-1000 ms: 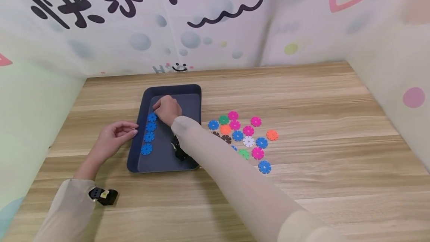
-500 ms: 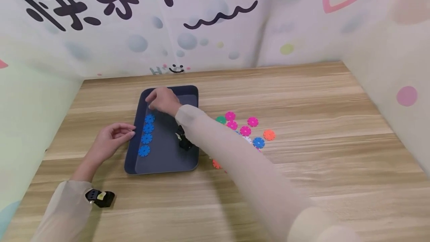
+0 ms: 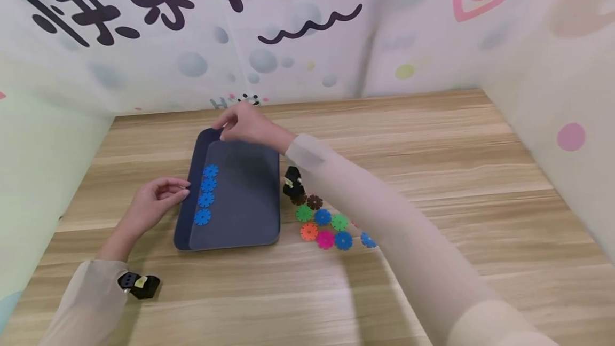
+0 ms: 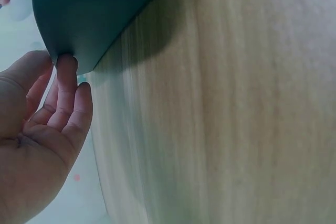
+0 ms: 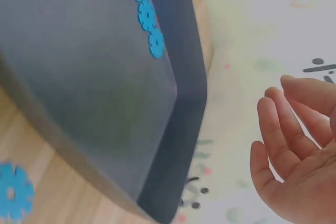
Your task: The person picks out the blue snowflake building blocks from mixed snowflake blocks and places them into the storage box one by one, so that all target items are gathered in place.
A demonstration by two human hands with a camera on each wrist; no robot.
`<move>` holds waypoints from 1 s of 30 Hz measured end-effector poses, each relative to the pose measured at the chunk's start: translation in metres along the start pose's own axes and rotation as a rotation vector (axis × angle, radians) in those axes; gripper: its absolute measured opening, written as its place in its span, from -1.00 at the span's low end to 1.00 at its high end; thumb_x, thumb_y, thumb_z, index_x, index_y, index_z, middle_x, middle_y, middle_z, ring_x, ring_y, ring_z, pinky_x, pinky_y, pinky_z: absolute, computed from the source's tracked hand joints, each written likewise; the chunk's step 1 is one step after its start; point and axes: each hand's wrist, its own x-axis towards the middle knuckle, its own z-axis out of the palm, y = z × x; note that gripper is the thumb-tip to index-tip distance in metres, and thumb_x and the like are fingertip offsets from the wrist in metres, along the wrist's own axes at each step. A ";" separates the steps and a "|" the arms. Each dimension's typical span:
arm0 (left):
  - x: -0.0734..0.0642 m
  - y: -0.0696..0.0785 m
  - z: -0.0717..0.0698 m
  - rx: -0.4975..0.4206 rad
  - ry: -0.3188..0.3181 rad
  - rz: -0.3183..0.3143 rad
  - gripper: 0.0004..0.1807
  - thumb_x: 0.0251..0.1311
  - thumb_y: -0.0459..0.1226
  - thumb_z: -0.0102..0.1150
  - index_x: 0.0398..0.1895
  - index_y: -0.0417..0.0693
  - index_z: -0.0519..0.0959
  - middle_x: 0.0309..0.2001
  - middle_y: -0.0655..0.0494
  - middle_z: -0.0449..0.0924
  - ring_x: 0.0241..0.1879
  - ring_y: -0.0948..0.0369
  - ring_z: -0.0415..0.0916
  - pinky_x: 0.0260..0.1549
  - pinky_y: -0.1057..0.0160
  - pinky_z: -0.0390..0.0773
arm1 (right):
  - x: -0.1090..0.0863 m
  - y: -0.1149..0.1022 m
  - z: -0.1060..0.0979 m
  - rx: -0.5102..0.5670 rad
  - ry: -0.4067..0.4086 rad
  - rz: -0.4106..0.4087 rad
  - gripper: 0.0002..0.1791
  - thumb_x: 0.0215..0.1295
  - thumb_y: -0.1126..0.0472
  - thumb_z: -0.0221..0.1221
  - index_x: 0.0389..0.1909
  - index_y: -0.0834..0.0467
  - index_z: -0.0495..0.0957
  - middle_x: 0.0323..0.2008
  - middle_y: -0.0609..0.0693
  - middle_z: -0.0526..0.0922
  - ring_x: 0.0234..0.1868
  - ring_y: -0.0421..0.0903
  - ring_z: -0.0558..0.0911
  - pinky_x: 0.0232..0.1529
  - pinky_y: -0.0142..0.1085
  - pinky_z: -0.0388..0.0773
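A dark blue-grey rectangular tray lies on the wooden table. Along its left inner side runs a column of several blue notched plastic discs. My left hand pinches the tray's left rim between thumb and fingers; the left wrist view shows the fingertips on the tray wall. Over the tray's far edge hovers my right hand, its fingers loosely bent. In the right wrist view that hand stands apart from the tray and holds nothing. My right forearm hides part of the loose discs.
To the right of the tray, loose notched discs lie scattered, among them an orange disc, a pink disc, a green disc and a brown disc. A printed cloth wall stands behind the table.
My right hand has moved from the top of the blue column up and away to above the tray's far edge. The left hand stays on the left rim. The blue discs keep their places.
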 end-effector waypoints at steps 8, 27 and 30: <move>0.000 0.001 0.002 0.016 -0.001 0.006 -0.66 0.25 -0.24 0.09 -0.06 -0.36 0.49 -0.30 0.07 0.59 -0.41 0.43 0.51 -0.42 0.44 0.52 | -0.032 0.005 -0.023 -0.036 -0.023 -0.038 -0.74 0.15 0.38 0.21 -0.10 0.27 0.59 -0.32 0.03 0.65 -0.33 -0.21 0.59 -0.10 -0.44 0.45; -0.002 0.001 0.001 0.032 0.013 -0.013 -0.64 0.25 -0.22 0.09 -0.03 -0.36 0.48 -0.29 0.05 0.58 -0.40 0.46 0.49 -0.41 0.47 0.51 | -0.087 0.066 -0.051 -0.025 -0.041 0.082 -0.70 0.13 0.44 0.21 -0.07 0.30 0.57 -0.24 0.20 0.63 -0.27 -0.07 0.60 -0.20 -0.35 0.53; -0.002 0.001 0.002 0.033 0.015 -0.007 -0.64 0.26 -0.23 0.08 -0.03 -0.36 0.49 -0.28 0.01 0.58 -0.40 0.46 0.49 -0.41 0.47 0.51 | -0.092 0.078 -0.050 -0.012 -0.046 0.107 -0.67 0.12 0.45 0.21 -0.05 0.33 0.56 -0.22 0.22 0.62 -0.26 -0.08 0.60 -0.20 -0.35 0.53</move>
